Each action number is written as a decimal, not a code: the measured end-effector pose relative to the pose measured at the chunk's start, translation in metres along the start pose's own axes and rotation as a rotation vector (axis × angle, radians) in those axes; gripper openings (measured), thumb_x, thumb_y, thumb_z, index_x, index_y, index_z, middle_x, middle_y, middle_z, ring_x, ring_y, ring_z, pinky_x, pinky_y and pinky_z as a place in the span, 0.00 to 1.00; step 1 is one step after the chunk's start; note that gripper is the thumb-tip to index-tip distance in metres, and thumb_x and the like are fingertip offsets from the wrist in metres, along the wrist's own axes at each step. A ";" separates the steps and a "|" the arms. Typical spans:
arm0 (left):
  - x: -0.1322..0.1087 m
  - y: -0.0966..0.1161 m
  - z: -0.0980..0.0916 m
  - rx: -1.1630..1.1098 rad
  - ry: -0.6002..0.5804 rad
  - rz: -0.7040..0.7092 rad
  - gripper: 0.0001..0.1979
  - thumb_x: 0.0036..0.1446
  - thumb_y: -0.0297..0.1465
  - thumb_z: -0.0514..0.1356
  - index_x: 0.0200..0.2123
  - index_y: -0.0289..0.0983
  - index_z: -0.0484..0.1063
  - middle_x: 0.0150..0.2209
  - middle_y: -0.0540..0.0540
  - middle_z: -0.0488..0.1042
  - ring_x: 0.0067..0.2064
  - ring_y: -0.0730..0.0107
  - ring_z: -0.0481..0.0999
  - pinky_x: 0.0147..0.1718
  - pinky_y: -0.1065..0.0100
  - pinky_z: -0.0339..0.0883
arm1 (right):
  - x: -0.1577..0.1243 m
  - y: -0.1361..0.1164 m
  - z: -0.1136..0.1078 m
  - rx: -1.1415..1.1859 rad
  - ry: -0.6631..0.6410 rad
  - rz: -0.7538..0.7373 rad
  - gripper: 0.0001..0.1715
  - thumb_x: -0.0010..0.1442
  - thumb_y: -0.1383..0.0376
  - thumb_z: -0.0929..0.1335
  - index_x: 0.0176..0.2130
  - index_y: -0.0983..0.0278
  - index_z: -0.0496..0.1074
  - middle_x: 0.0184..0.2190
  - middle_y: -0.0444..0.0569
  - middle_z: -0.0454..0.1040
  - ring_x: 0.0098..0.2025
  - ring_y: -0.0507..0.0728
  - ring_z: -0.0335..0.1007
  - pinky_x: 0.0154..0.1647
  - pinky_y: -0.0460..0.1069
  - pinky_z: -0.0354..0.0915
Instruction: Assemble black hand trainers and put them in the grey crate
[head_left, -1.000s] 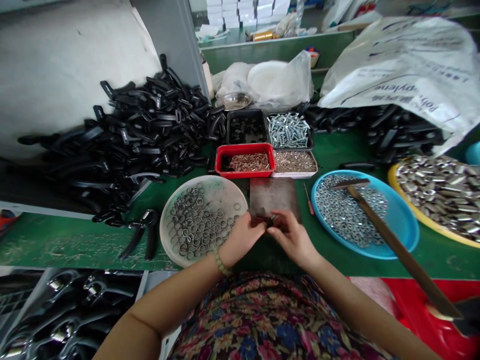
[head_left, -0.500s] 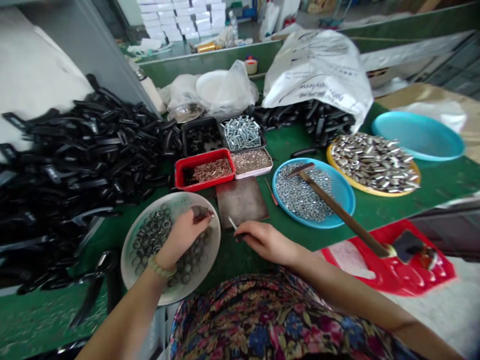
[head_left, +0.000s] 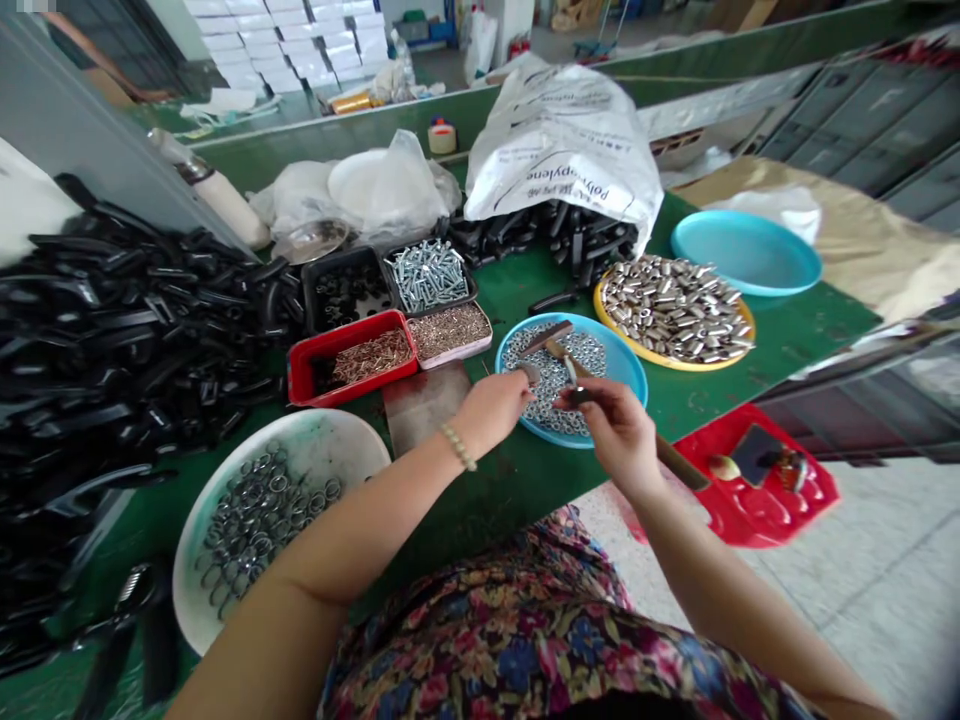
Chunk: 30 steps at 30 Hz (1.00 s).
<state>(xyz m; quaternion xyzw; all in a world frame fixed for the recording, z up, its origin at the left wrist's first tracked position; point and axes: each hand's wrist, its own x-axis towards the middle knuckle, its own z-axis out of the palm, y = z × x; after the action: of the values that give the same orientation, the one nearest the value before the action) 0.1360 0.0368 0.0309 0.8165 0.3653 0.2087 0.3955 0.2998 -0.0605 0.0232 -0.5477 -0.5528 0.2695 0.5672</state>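
Grasping a small metal piece (head_left: 571,374) between thumb and fingertips, the right hand (head_left: 619,430) hung over the blue basin (head_left: 626,370); a darker bit sat in the same pinch, its outline lost among the fingers. The left hand (head_left: 491,415) reached over the basin's rim at nine o'clock, a small grey thing (head_left: 531,374) at its fingertips; whether they gripped it could not be made out. Beneath lay silvery nuts (head_left: 591,350) and a hammer (head_left: 549,340), whose handle vanished behind the right hand and reappeared at that hand's four o'clock. Farther out on the table (head_left: 510,500), from the left hand, the forearm partly hid a metal plate (head_left: 424,405) at nine o'clock and a white basin (head_left: 345,440) of rings at eight. Black handles (head_left: 135,300), toward ten, were cut off by the view's left edge.
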 end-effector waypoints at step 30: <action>-0.064 -0.001 -0.032 -1.380 0.310 -0.510 0.10 0.45 0.27 0.69 0.29 0.32 0.70 0.35 0.43 0.78 0.38 0.69 0.78 0.40 0.71 0.72 | -0.013 -0.016 0.058 0.145 -0.437 0.097 0.11 0.64 0.66 0.62 0.47 0.58 0.66 0.35 0.45 0.75 0.36 0.52 0.75 0.40 0.48 0.70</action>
<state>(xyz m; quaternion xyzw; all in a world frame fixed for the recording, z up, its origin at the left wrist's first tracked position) 0.0741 0.0042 0.0461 0.2343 0.3809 0.4047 0.7976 0.2385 -0.0583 0.0216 -0.4603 -0.6148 0.4476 0.4581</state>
